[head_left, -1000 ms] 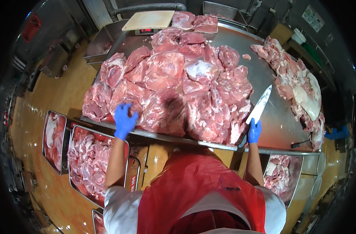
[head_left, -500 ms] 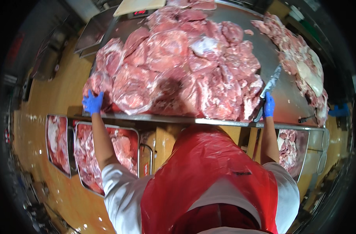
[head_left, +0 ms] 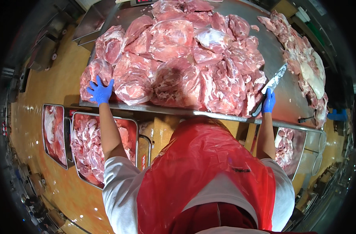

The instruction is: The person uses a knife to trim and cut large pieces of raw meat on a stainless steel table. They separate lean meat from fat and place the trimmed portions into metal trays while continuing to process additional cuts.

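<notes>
Head view, biggest thing first: what have you got?

Steel table point(head_left: 275, 50), most of it under a heap point(head_left: 170, 39) of raw meat. A strip of fattier pieces point(head_left: 302, 54) runs down its right side.

And below the table?

A tub point(head_left: 137, 146) of cut meat, near the left forearm.

Next size down?

One cut point(head_left: 97, 70) at the heap's near left corner. The left hand point(head_left: 101, 93), gloved in blue, is over its near edge with fingers spread wide, gripping nothing. I can't tell how firmly it presses, if at all.

The right hand point(head_left: 269, 103)?

Closed on the knife point(head_left: 274, 82), at the table's near edge just right of the heap. Some fingers are hidden.

Which way does the knife point?

Away from the person and to the right, its long axis slanting. The black handle point(head_left: 256, 110) is nearest the body; the tip point(head_left: 285, 65) reaches toward the strip.
</notes>
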A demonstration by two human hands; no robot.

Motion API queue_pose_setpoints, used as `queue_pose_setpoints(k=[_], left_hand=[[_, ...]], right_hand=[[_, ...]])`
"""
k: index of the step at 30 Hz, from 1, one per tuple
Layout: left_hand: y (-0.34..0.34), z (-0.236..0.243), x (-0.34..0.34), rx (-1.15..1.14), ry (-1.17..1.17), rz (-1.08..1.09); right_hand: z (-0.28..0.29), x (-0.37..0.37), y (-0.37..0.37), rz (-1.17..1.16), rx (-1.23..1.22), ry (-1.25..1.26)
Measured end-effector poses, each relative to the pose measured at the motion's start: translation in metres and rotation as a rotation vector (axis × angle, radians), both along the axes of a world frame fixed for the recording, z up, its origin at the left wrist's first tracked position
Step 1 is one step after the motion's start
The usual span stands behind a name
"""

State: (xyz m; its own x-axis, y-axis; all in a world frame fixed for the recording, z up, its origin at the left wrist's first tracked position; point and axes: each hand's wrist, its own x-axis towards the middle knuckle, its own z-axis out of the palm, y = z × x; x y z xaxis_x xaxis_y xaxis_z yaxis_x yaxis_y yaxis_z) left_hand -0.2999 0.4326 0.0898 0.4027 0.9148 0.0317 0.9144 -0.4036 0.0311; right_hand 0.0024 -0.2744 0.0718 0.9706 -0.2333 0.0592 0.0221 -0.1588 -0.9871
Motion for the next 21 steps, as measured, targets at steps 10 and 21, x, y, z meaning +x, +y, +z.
queue_pose_setpoints(k=[10, 21], left_hand=[[-0.008, 0.03, 0.052, -0.129, 0.082, 0.031], [-0.082, -0.016, 0.009, -0.017, -1.113, -0.136]], right_hand=[[-0.001, 0.018, -0.001, 0.0, -0.181, -0.027], [-0.005, 0.021, 0.004, 0.079, -0.133, -0.134]])
